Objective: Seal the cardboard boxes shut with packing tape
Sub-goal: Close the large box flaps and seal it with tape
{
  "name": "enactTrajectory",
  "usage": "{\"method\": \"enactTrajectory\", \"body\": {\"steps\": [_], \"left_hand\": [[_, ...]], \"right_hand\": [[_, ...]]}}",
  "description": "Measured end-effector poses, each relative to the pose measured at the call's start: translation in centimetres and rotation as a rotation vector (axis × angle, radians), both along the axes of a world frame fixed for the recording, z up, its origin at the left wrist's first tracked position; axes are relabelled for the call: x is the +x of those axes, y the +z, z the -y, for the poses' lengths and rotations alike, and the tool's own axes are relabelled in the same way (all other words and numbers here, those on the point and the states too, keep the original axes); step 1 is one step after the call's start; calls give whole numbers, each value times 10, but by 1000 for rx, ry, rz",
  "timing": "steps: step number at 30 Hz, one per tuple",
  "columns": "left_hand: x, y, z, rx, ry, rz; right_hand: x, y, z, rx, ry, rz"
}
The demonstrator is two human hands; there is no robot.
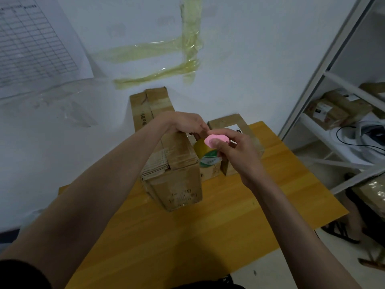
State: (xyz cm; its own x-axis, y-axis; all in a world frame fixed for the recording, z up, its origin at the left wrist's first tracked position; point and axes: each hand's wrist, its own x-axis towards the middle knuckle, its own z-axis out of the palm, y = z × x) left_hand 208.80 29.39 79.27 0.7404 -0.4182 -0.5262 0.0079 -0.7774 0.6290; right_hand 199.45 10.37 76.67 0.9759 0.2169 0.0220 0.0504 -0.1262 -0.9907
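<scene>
A printed grid sheet hangs on the white wall at far left, with yellowed tape strips stuck to the wall further right. On a yellow wooden table stands a tall cardboard box. The left hand rests on its top, fingers curled at the right edge; what they pinch cannot be made out. Just right, a roll of tan packing tape sits between this box and a smaller cardboard box. The right hand pinches a small pink cutter above the roll. Metal shelving holds parcels at far right.
</scene>
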Motion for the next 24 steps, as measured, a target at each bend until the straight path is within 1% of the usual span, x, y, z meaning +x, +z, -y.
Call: {"method": "enactTrajectory", "body": {"steps": [2, 5, 8, 11, 17, 21, 24], "left_hand": [[2, -3, -1, 4, -11, 4], [3, -5, -2, 10, -22, 16], [3, -4, -1, 13, -19, 25], [1, -4, -2, 8, -25, 24], [-7, 2, 1, -20, 26, 20], [-8, 2, 2, 30, 31, 32], [-7, 3, 2, 39, 47, 48]], "right_hand": [[1, -1, 0, -24, -8, -9], [4, -5, -5, -134, 4, 5], [5, -11, -13, -303, -48, 95], [5, -13, -25, -409, -99, 189], [7, -19, -43, -473, -129, 244], [7, -16, -49, -502, -118, 276], [9, -13, -53, -537, -107, 265]]}}
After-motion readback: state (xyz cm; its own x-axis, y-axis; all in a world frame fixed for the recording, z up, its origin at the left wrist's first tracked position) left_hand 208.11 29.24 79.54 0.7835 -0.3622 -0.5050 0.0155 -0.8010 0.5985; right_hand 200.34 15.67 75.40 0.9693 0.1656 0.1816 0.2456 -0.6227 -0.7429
